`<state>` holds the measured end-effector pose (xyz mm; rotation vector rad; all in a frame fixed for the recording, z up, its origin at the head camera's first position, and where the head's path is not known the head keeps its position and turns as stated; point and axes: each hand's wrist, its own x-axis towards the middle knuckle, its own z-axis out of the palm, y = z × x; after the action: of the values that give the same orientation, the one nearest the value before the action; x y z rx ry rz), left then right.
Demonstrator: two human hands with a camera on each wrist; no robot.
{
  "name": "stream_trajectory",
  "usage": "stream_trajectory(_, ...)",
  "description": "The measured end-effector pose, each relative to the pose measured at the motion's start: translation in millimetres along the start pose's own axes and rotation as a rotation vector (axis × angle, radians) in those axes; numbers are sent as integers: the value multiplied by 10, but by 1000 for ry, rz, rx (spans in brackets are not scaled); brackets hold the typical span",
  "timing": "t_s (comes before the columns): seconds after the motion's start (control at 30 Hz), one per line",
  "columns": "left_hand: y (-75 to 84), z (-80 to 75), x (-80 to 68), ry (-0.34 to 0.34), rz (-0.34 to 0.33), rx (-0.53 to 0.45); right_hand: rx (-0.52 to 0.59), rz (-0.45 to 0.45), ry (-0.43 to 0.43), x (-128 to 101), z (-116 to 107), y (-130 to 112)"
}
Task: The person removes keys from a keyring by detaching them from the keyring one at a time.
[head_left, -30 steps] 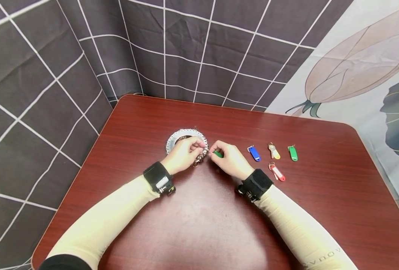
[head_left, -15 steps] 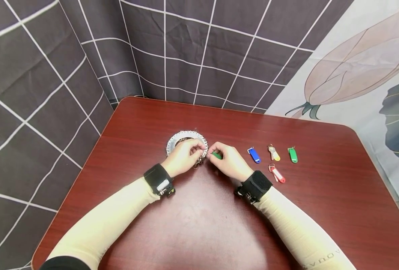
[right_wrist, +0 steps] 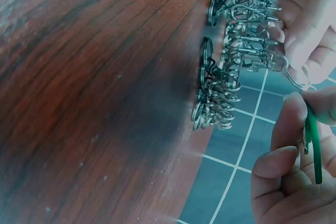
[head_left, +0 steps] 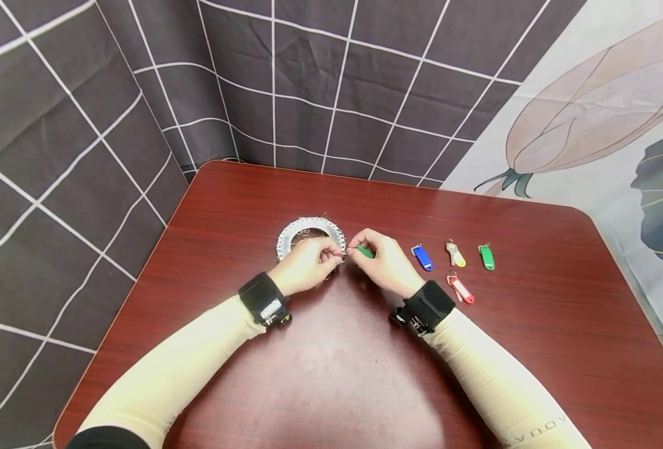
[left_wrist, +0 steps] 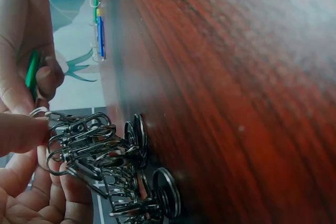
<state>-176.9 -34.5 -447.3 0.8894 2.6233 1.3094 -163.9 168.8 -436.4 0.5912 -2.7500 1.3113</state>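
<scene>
A round white-grey holder, its rim hung with metal clasps and split rings, sits on the table in the head view. Over its right side my left hand pinches a split ring between thumb and index finger. Just to the right, my right hand pinches a green key tag by its ring end, with a metal key partly hidden behind it. The fingertips of both hands nearly meet, at the ring.
To the right lie a blue key tag, a yellow tag with a key, another green tag and a red tag. Behind the red-brown table hangs a dark checked curtain.
The left hand has shifted slightly down and right, showing more of the holder's inside. The right hand has risen a little, still pinching the green key tag. The other tags lie where they were.
</scene>
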Motion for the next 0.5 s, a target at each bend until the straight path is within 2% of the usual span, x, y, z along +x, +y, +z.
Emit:
stream_trajectory(0.33,-44,19,-7,-3,34,-59,14,19,62,-7,33,29)
stream_trajectory(0.5,-61,21,-2,13,13,-79,3,37,69,-1,36,44)
